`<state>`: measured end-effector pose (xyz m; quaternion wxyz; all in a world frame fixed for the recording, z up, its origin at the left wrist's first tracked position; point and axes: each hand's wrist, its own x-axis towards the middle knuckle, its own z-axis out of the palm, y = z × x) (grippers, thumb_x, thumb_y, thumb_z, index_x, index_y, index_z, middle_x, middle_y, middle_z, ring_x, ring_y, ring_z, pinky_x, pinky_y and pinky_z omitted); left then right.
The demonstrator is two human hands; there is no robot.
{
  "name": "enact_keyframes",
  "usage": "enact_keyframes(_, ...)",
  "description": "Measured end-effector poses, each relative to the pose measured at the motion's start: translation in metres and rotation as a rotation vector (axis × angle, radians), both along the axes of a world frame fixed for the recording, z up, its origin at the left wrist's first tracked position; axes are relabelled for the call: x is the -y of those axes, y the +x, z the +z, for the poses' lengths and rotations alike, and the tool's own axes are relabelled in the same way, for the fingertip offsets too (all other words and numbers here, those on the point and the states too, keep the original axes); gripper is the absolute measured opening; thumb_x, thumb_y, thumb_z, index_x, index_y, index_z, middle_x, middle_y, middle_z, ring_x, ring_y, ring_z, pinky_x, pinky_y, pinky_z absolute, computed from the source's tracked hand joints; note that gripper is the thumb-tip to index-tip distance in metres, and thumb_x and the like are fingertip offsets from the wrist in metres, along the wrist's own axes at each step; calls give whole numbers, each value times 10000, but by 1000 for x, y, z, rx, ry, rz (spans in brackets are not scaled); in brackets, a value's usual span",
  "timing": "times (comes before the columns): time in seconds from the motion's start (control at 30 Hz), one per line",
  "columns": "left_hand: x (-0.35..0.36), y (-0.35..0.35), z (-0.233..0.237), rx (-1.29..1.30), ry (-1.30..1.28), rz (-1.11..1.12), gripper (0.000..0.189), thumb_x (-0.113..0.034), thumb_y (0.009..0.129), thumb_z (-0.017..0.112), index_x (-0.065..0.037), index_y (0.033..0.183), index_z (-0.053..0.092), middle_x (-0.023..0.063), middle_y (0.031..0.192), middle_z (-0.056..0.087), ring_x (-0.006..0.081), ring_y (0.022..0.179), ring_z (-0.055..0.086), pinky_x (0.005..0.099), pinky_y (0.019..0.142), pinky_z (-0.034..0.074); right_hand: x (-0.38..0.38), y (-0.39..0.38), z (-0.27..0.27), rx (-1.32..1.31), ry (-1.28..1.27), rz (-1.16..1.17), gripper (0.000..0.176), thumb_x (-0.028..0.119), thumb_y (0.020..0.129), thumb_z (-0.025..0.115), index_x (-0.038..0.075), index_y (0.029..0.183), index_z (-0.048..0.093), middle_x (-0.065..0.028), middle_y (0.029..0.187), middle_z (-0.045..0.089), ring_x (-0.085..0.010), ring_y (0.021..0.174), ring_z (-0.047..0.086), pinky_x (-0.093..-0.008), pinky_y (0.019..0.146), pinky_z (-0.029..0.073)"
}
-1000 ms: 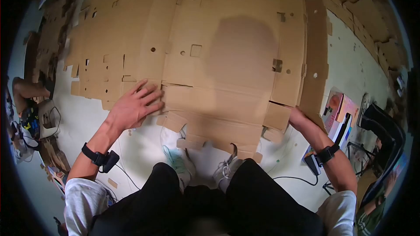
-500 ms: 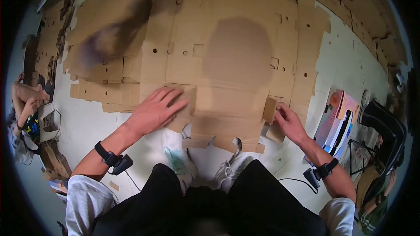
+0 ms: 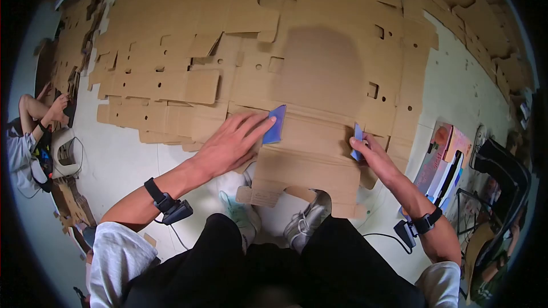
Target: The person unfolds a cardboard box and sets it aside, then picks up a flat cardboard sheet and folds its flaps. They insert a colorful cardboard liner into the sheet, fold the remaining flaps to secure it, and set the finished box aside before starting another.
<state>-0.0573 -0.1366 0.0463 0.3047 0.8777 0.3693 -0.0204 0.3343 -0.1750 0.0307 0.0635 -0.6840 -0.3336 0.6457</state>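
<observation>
Pinching a blue flap (image 3: 358,136) with right hand (image 3: 374,155), left hand (image 3: 231,144) spread open on cardboard sheet (image 3: 308,165)

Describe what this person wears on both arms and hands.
The left hand and right hand are bare, with no gloves. Each wrist has a black strap with a small black unit beside it: left unit, right unit. A thin black cable trails from the right unit. White short sleeves cover the upper arms.
</observation>
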Motion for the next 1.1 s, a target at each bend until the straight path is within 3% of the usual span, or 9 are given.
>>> enact_keyframes(0.13, -12, 12, 5, 107, 64, 67, 883, -74, 793, 784, -54, 1596, 418, 162, 1564, 491, 376, 1454, 453, 496, 1255, 381, -11, 1, 12, -125, -258, -39, 629, 751, 985, 548, 124, 931, 560, 9, 826, 510, -123, 742, 501, -286, 701, 448)
enact_keyframes(0.23, -25, 17, 9, 78, 70, -189, 815, -17, 715, 756, -50, 1499, 539, 144, 1493, 569, 364, 1431, 489, 481, 1244, 398, -12, -2, 29, -33, -370, 147, 662, 791, 983, 518, 148, 827, 493, 34, 754, 460, -113, 671, 452, -279, 639, 428)
enact_keyframes(0.37, -16, 12, 3, 98, -166, -160, 791, 35, 673, 725, -60, 1448, 597, 112, 1439, 618, 334, 1408, 519, 450, 1214, 432, 23, 42, 1, -233, -372, -76, 637, 683, 1073, 490, 84, 921, 648, -46, 804, 659, -114, 719, 587, -280, 672, 500)
enact_keyframes(0.53, -3, 5, -7, 25, -124, -85, 825, 7, 688, 763, -103, 1486, 583, 95, 1414, 641, 314, 1394, 527, 421, 1169, 475, 109, 148, -83, 566, 338, 32, 425, 471, 1064, 666, 52, 993, 678, -41, 849, 706, -121, 760, 632, -293, 725, 523)
enact_keyframes(0.67, 1, 9, -12, 155, -125, 50, 750, -58, 796, 736, -115, 1523, 561, 101, 1463, 631, 326, 1378, 555, 428, 1169, 475, 98, 152, -59, 312, 48, -587, 389, 430, 1044, 700, 51, 1121, 670, -16, 1032, 708, -107, 875, 627, -263, 771, 487)
enact_keyframes(0.8, -1, 20, -3, 235, -390, 76, 712, -76, 877, 712, -122, 1564, 531, 114, 1529, 598, 340, 1410, 553, 430, 1197, 455, 43, 131, -20, 138, 166, -569, 416, 353, 1049, 694, 53, 1334, 645, -47, 1140, 705, -146, 973, 651, -312, 881, 520)
enact_keyframes(0.9, -3, 34, -17, 373, -517, 85, 738, -12, 886, 685, -138, 1591, 505, 128, 1579, 557, 345, 1490, 481, 436, 1244, 413, 19, 146, -42, 100, 318, -547, 375, 303, 1056, 678, 48, 1330, 659, -46, 1165, 714, -166, 1021, 663, -329, 919, 520)
enact_keyframes(1.03, -15, 68, 9, 581, -710, 118, 851, 154, 819, 599, -146, 1606, 479, 143, 1631, 496, 376, 1579, 353, 450, 1298, 354, 1, 162, -9, 424, 691, -526, 300, 231, 1056, 667, 52, 1297, 668, -36, 1153, 700, -152, 1016, 631, -299, 897, 506)
enact_keyframes(1.1, -26, 84, 14, 505, -569, 8, 853, 68, 842, 680, -204, 1622, 467, 95, 1705, 395, 364, 1614, 283, 467, 1309, 335, 12, 170, 14, 361, 842, -642, 306, 231, 1052, 671, 60, 1306, 671, -34, 1121, 693, -146, 1007, 623, -287, 907, 494)
